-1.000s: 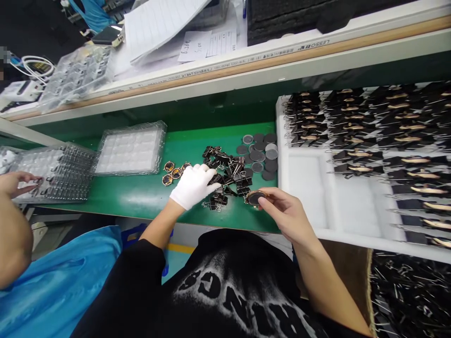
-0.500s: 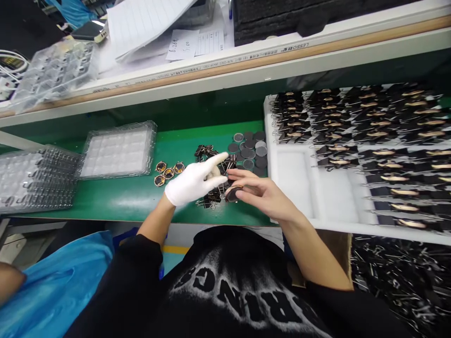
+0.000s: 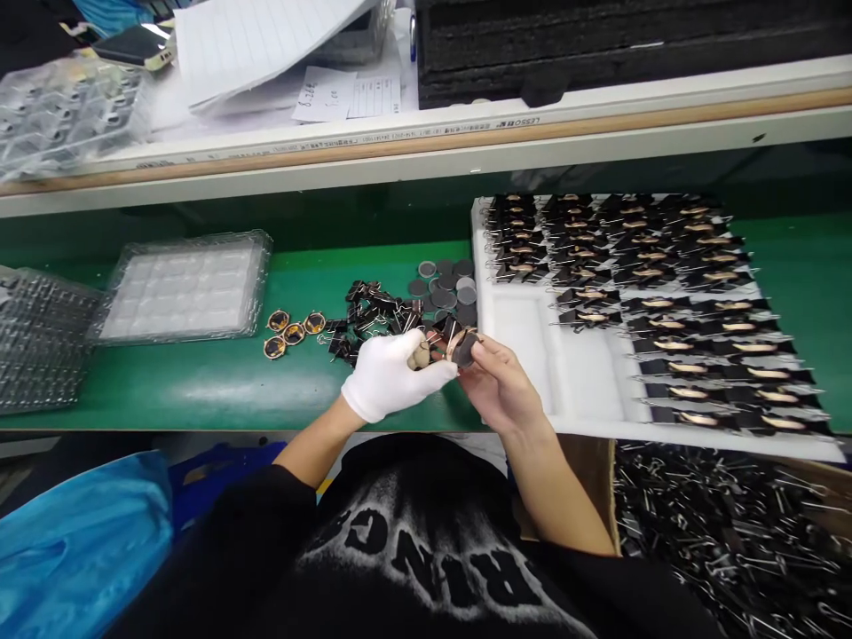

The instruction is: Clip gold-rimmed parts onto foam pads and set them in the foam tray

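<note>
My left hand [image 3: 392, 374], in a white glove, is closed on a black binder clip [image 3: 451, 331] with wire handles. The clip sits against a round black part with a gold-coloured rim [image 3: 464, 349], which the bare fingers of my right hand [image 3: 500, 383] hold. Both hands meet over the bench, and the fingers partly hide where clip and part touch. A heap of loose binder clips [image 3: 373, 311] lies just beyond my left hand. Dark and clear round discs [image 3: 445, 297] are spread behind my right hand. Several gold-rimmed round parts [image 3: 294, 333] lie to the left.
On the right a white foam tray [image 3: 525, 355] holds rows of clipped round parts [image 3: 639, 240]. A box of binder clips [image 3: 725, 532] is below it. Clear plastic trays [image 3: 186, 288] stand at left. A shelf edge [image 3: 399, 146] runs across the back.
My hands have come together, and a binder clip is now at the round part. My right hand has turned the part upward. The view has shifted to the right.
</note>
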